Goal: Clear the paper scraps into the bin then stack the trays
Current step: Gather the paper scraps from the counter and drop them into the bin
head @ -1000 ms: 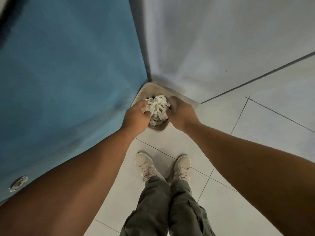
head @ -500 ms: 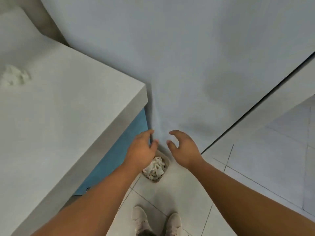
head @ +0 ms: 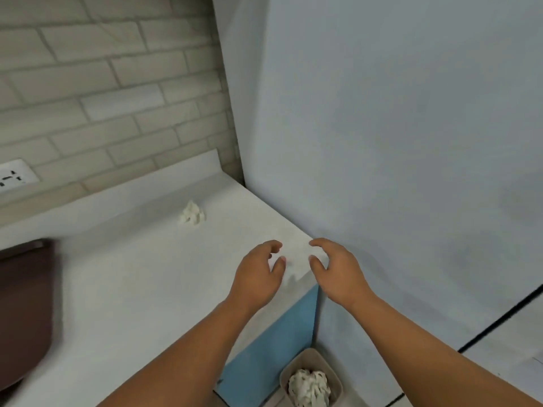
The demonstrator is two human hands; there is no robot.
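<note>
The white counter (head: 117, 289) runs off-frame below a brick wall (head: 102, 83); a blurred brown tray (head: 23, 312) is cut by the left edge, and the cropped floor bin (head: 335, 374) holds paper scraps (head: 308, 387); left hand (head: 258, 274) and right hand (head: 338, 271) hover empty, loosely curled; one wad (head: 192, 214) lies near the wall.

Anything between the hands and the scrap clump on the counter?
Nothing visible: only bare countertop lies between the left hand, the right hand and the paper scrap clump. The brown tray sits far left, off that path.
</note>
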